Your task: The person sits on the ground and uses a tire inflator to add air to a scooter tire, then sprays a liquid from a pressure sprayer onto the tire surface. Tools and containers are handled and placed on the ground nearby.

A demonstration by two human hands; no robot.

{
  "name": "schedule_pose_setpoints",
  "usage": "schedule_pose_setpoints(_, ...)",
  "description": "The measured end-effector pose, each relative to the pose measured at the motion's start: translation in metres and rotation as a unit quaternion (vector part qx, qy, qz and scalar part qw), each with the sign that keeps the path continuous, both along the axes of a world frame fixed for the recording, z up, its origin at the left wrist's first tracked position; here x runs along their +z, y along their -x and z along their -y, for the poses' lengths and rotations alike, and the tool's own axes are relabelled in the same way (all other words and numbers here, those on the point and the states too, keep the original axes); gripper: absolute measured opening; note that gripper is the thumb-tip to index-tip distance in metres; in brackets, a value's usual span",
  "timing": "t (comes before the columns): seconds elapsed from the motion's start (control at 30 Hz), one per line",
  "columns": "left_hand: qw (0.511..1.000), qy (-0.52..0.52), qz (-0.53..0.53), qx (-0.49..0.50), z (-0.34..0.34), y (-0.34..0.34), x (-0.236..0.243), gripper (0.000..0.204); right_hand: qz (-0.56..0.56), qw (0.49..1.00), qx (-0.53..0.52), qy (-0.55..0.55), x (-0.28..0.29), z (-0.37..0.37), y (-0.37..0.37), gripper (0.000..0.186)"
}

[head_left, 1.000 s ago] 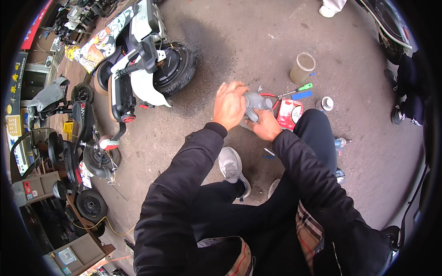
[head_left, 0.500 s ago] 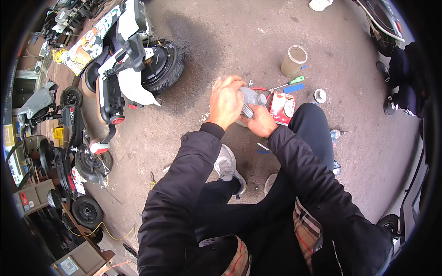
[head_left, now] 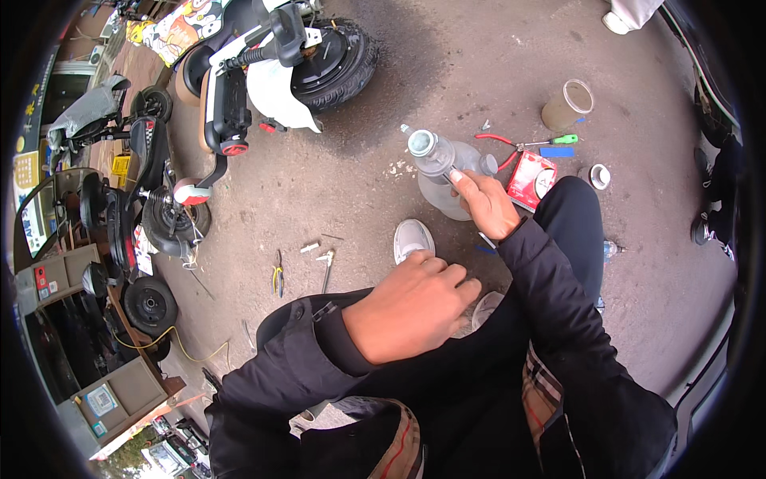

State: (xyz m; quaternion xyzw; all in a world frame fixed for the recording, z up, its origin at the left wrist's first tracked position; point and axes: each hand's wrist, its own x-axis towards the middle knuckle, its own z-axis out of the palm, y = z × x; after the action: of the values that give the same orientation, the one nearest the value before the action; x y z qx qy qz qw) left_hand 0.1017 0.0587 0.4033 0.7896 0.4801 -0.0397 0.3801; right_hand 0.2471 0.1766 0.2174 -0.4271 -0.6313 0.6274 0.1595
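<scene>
My right hand (head_left: 488,206) is wrapped around the handle of a translucent grey plastic jug (head_left: 447,190), its thumb lying along the top. The jug's round neck (head_left: 422,144) faces up toward me, and a smaller capped stub (head_left: 487,164) sticks out on its right side. My left hand (head_left: 419,307) hovers over my lap, back upward, fingers curled inward. Its palm is hidden, so anything inside cannot be made out. Just right of the jug lie a red-and-white box (head_left: 531,182), red-handled pliers (head_left: 496,139) and a green-handled screwdriver (head_left: 558,140).
A blue strip (head_left: 557,152), a cloudy tub (head_left: 568,105) and a white cup (head_left: 598,176) are at the right. Yellow-handled pliers (head_left: 277,275) lie left of my shoe (head_left: 414,239). A white scooter (head_left: 283,88) lies at upper left; another person's legs (head_left: 722,176) are far right.
My left hand has come off the jug's top and drawn back toward my lap. The jug's neck is now uncovered. My right hand keeps its grip; the whole view has shifted.
</scene>
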Motion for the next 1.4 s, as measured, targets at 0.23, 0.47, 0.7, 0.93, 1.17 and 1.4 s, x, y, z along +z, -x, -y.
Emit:
schedule_pose_setpoints(0.23,0.998,0.02,0.035,0.057,0.01,0.032,-0.018,0.041,-0.057,0.986,-0.037,0.151,-0.007,0.016,0.014,0.052)
schedule_pose_setpoints(0.47,0.997,-0.01,0.057,0.051,0.008,0.039,-0.018,0.033,-0.039,0.998,-0.028,0.046,-0.01,0.012,0.022,0.054)
schedule_pose_setpoints(0.7,0.997,-0.002,0.058,0.046,0.007,0.045,-0.019,0.036,-0.016,0.999,-0.022,0.022,-0.002,0.002,0.026,0.055)
schedule_pose_setpoints(0.93,0.998,0.032,0.043,0.036,0.002,0.05,-0.018,0.043,-0.008,0.999,-0.012,0.05,0.0,0.004,0.024,0.054)
schedule_pose_setpoints(1.17,0.998,0.037,0.039,0.033,0.001,0.048,-0.016,0.044,-0.013,0.999,0.03,0.006,-0.001,0.007,0.023,0.055)
schedule_pose_setpoints(1.4,0.998,0.034,0.045,0.041,0.001,0.047,-0.014,0.044,0.048,0.999,0.005,0.022,0.004,0.003,0.018,0.076)
